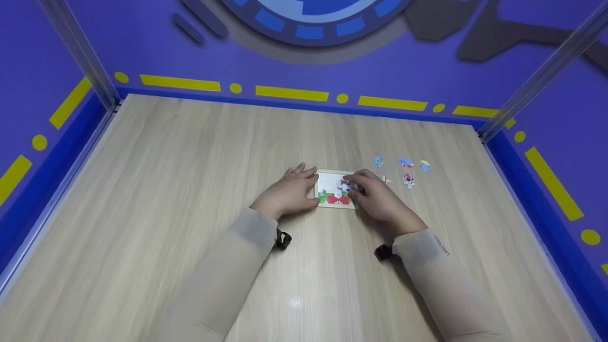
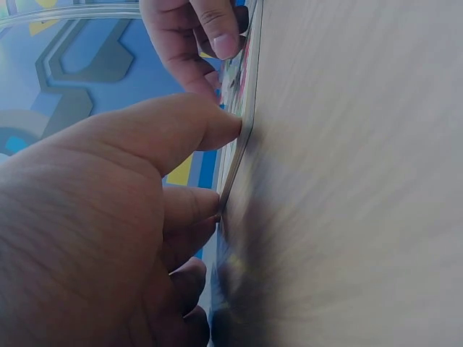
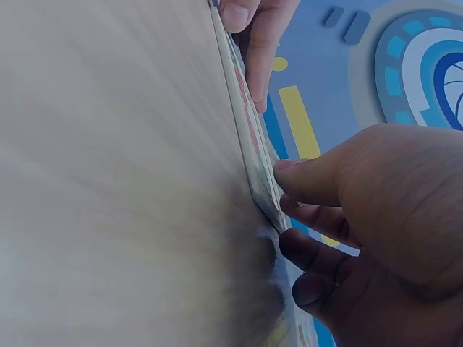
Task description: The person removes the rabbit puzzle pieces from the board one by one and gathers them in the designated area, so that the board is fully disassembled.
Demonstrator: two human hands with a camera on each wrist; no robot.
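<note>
Sleeves (image 1: 204,285) of beige cloth come up from the lower edge of the head view and slant inward toward each other, a small black band (image 1: 283,239) on the inner side of the left wrist and a similar one on the right. Beyond the left cuff, the left hand (image 1: 292,190) lies low over the table (image 1: 190,161), back upward, thumb and fingers spread apart along the left side of a pale-rimmed tray (image 1: 332,206). Its thumb rests at the near corner, the fingers reach toward the far one — they touch the rim rather than close round anything, and the left wrist view shows thumb and forefinger tips against the edge.

From the other side the right hand (image 1: 382,202) bends inward at the wrist, its forefinger and thumb over the tray's right part. Between those two tips it pinches a small piece (image 1: 345,187), held tilted above the tray; in the right wrist view the other fingers curl below the thumb, and the piece itself cannot be made out.

Flat on the table between both hands — that is where the tray is — it has green and red pieces (image 1: 338,199) along its near side and white beyond. Loose pieces (image 1: 408,181) lie scattered to its right, one partly hidden behind the right hand. Purple walls (image 1: 156,57) with yellow dashes stand around the table.
</note>
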